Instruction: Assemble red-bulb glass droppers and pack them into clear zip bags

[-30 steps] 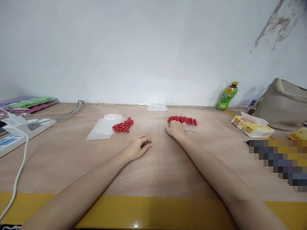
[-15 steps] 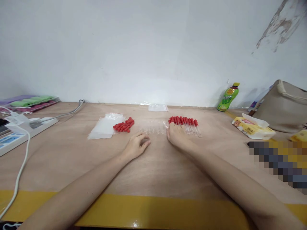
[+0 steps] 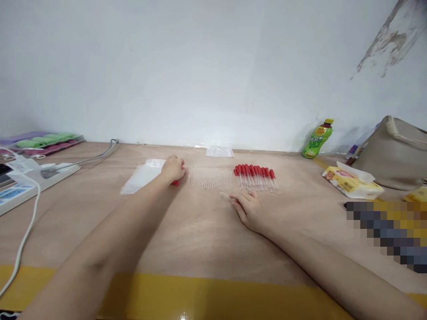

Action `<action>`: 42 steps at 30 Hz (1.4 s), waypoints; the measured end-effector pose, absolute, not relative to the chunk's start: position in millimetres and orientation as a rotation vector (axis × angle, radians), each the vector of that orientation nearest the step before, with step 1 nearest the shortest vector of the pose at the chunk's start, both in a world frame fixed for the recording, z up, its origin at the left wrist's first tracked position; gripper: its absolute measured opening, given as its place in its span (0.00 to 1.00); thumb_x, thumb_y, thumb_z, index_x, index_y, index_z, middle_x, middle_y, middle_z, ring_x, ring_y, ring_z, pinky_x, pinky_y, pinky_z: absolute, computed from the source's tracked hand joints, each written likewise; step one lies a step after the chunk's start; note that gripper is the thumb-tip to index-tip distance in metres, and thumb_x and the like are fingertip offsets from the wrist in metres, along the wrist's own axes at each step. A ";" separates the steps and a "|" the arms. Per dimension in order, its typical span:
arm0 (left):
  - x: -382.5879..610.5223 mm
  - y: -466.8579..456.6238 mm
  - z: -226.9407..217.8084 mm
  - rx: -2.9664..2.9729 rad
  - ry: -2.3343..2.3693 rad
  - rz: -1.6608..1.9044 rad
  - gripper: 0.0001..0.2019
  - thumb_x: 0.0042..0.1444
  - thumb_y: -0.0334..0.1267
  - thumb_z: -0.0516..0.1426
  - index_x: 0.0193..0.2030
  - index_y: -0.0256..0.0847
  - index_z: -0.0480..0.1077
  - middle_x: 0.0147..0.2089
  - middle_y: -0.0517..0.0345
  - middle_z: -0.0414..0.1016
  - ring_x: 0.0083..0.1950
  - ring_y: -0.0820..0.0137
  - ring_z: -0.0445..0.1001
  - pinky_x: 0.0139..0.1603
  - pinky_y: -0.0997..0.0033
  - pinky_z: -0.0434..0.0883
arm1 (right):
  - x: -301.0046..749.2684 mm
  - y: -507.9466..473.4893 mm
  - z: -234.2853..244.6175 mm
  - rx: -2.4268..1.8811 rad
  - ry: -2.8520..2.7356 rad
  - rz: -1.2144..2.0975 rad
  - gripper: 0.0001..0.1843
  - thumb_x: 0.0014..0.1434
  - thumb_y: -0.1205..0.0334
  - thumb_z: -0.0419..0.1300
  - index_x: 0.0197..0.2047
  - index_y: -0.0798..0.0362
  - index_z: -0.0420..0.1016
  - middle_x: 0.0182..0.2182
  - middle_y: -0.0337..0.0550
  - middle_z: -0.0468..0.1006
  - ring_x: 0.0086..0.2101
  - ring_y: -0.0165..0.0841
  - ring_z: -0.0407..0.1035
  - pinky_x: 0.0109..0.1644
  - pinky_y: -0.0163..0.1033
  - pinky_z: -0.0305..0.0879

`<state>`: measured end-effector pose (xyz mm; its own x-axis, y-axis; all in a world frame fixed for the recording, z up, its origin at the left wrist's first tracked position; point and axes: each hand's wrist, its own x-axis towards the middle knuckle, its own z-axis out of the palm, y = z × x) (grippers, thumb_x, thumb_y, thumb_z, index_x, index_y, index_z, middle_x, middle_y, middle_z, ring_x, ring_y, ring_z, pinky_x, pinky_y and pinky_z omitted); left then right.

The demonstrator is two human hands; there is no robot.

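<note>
My left hand (image 3: pixel 172 168) lies over the pile of small red rubber bulbs (image 3: pixel 175 182), with its fingers curled down among them. The hand hides most of the pile, and its fingertips are out of sight. Between thumb and fingers, my right hand (image 3: pixel 248 209) pinches a thin clear dropper tube (image 3: pixel 226 195), whose free end points left. Beyond that tube lies a row of bare clear tubes (image 3: pixel 211 178). To their right is a row of droppers (image 3: pixel 255 173), clear tubes topped with red bulbs. Clear plastic bags (image 3: pixel 140 178) lie stacked left of my left hand.
Another clear bag (image 3: pixel 220 152) rests by the wall. At right stand a green drink bottle (image 3: pixel 316 140), a yellow tissue pack (image 3: pixel 350 182) and a beige bag (image 3: pixel 390 151). A power strip (image 3: pixel 33 184) with cables and a pack of coloured rolls (image 3: pixel 43 142) lie at left.
My left hand has moved away and left onto the red bulbs. My right hand has drawn back toward me from the tube rows, with a clear tube in its fingers.
</note>
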<state>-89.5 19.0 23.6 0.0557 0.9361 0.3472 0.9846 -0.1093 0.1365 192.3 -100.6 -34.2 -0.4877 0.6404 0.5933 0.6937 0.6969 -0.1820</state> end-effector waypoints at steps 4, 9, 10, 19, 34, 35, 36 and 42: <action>-89.3 26.3 15.4 -2.188 -2.013 -0.545 0.04 0.44 0.35 0.56 0.28 0.38 0.69 0.35 0.49 0.64 0.45 0.57 0.65 0.45 0.63 0.64 | 192.8 -100.4 -33.3 -1.029 -2.251 -0.091 0.10 0.60 0.66 0.46 0.40 0.56 0.67 0.33 0.46 0.74 0.32 0.33 0.66 0.40 0.40 0.52; -86.7 18.1 20.2 -2.195 -1.958 -0.685 0.04 0.47 0.35 0.55 0.29 0.38 0.67 0.36 0.49 0.65 0.45 0.58 0.66 0.45 0.63 0.64 | 193.0 -100.6 -33.8 -1.029 -2.256 -0.084 0.11 0.60 0.66 0.46 0.40 0.56 0.68 0.33 0.46 0.74 0.32 0.32 0.66 0.40 0.40 0.52; -85.0 13.5 22.6 -2.191 -1.940 -0.717 0.04 0.48 0.36 0.55 0.30 0.38 0.67 0.36 0.49 0.65 0.44 0.59 0.66 0.45 0.64 0.64 | 192.9 -100.7 -34.0 -1.028 -2.254 -0.083 0.11 0.60 0.66 0.46 0.41 0.56 0.68 0.33 0.46 0.74 0.32 0.32 0.66 0.40 0.40 0.52; -47.1 -64.9 1.2 -2.770 -1.706 -1.694 0.11 0.55 0.39 0.50 0.42 0.38 0.64 0.32 0.57 0.71 0.32 0.72 0.70 0.35 0.71 0.67 | 193.5 -99.0 -35.2 -1.003 -2.243 -0.079 0.11 0.60 0.66 0.46 0.40 0.55 0.68 0.32 0.44 0.74 0.32 0.32 0.65 0.40 0.40 0.51; -27.2 -85.3 -33.1 -3.137 -1.756 -1.925 0.12 0.50 0.40 0.58 0.29 0.37 0.58 0.29 0.59 0.70 0.34 0.72 0.73 0.36 0.72 0.68 | 185.8 -100.6 -36.1 -0.903 -2.246 -0.073 0.10 0.59 0.65 0.48 0.40 0.55 0.68 0.32 0.43 0.75 0.28 0.28 0.65 0.40 0.40 0.50; -27.1 -85.5 -33.5 -3.147 -1.726 -1.941 0.12 0.50 0.40 0.58 0.29 0.37 0.58 0.30 0.59 0.70 0.34 0.72 0.73 0.37 0.71 0.68 | 185.3 -100.7 -35.9 -0.901 -2.244 -0.071 0.10 0.59 0.65 0.48 0.40 0.55 0.68 0.32 0.43 0.75 0.28 0.28 0.65 0.40 0.40 0.50; -26.8 -85.8 -33.5 -3.144 -1.703 -1.967 0.12 0.50 0.40 0.58 0.29 0.37 0.58 0.31 0.59 0.70 0.34 0.72 0.73 0.38 0.70 0.68 | 184.9 -100.7 -36.0 -0.900 -2.242 -0.070 0.10 0.59 0.65 0.48 0.40 0.55 0.68 0.32 0.43 0.75 0.28 0.28 0.66 0.40 0.40 0.50; -23.3 -88.9 -31.1 -3.201 -1.710 -2.014 0.14 0.51 0.42 0.58 0.40 0.35 0.63 0.34 0.56 0.71 0.33 0.73 0.73 0.39 0.68 0.70 | 183.0 -101.1 -36.1 -0.887 -2.241 -0.023 0.09 0.59 0.64 0.48 0.39 0.55 0.67 0.28 0.41 0.74 0.27 0.28 0.65 0.39 0.39 0.52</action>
